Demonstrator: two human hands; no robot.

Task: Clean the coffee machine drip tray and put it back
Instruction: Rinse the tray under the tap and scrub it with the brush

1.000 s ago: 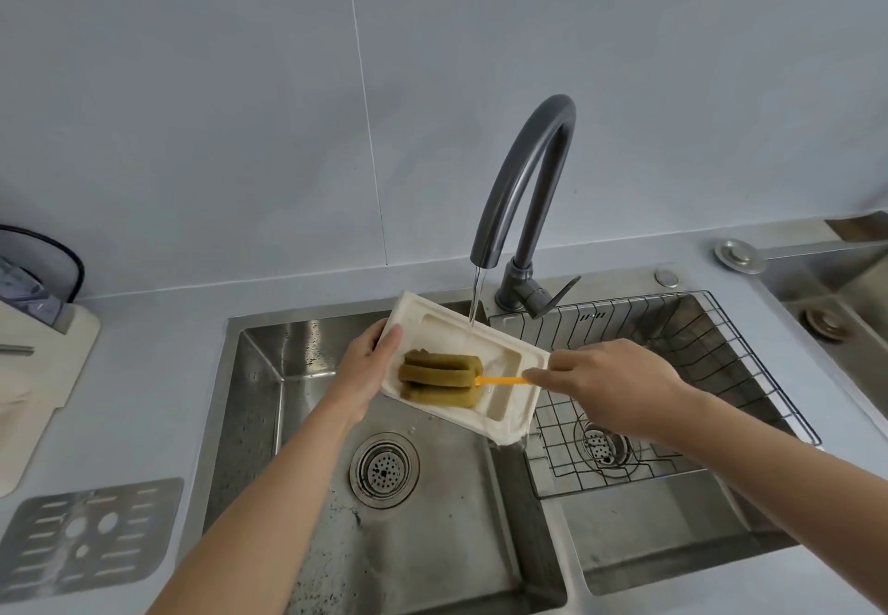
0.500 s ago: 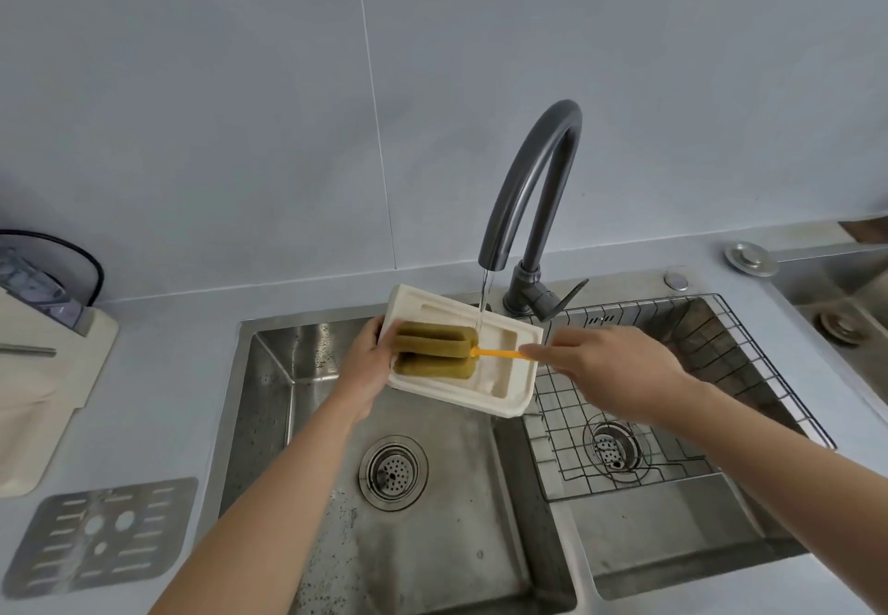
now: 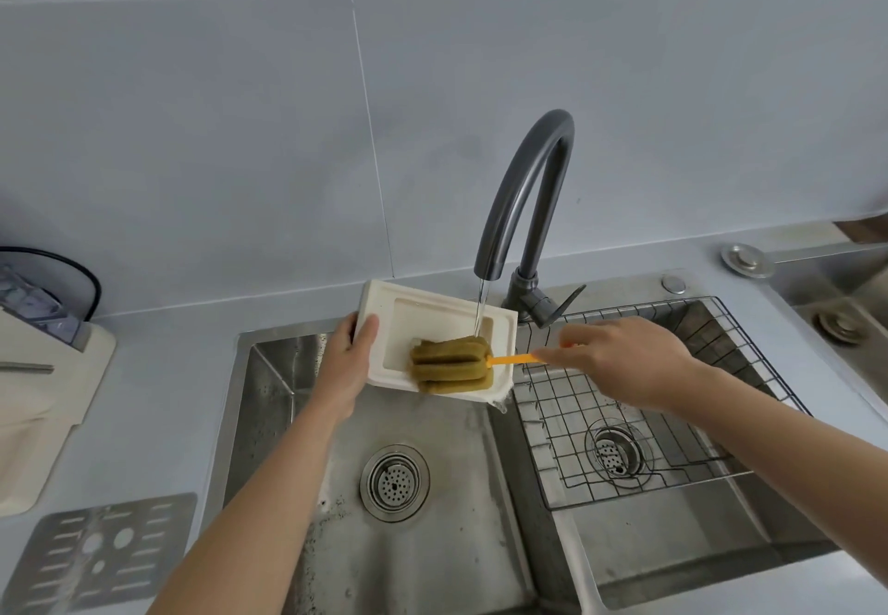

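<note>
At frame centre, under a running dark-grey arched tap point(image 3: 524, 191), left hand point(image 3: 347, 364) clamps the cream rectangular plastic drip tray point(image 3: 432, 321) by its left edge; right hand point(image 3: 620, 362) pinches an orange-handled green sponge brush point(image 3: 451, 364). Tray looks light, stiff, prob. slippery wet; rim grip seems safest.

Matt cream plastic drip tray point(image 3: 384, 326), porous olive-green sponge brush point(image 3: 451, 364) on a glossy orange plastic handle point(image 3: 514, 359), brushed stainless-steel sink point(image 3: 269, 422), dark satin metal tap point(image 3: 528, 191), shiny wire rack point(image 3: 672, 422), perforated metal grate point(image 3: 96, 552), smooth matt grey wall tiles point(image 3: 192, 133).
</note>
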